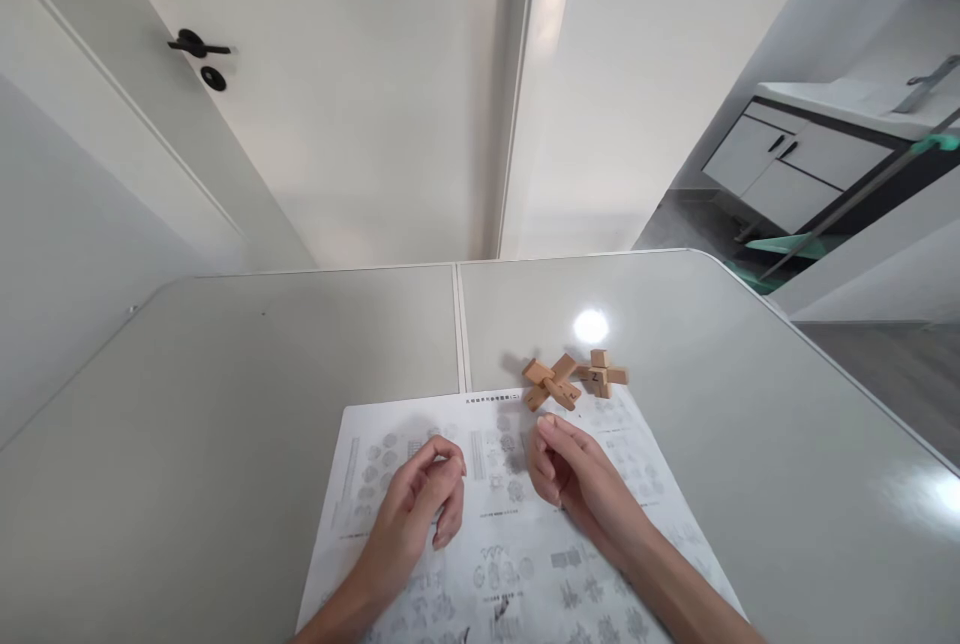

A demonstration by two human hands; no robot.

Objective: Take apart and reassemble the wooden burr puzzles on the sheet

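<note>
Two wooden interlocking puzzles stand near the top right corner of a printed sheet (480, 534). The left puzzle (551, 384) is splayed into crossing sticks; the right puzzle (601, 374) is a compact cross with a dark mark on it. Over the sheet's left half is my left hand (426, 499), its fingers loosely curled and nothing visible in them. My right hand (559, 464) is just below the left puzzle, apart from it, thumb and fingers curled together with nothing to be seen between them. Small diagrams cover the paper.
The sheet lies on a pale grey table (337, 334) with a seam (460, 324) down its middle. Beyond the far edge rises a white door with a black handle (196, 45). A cabinet (799, 154) with a sink stands at the far right.
</note>
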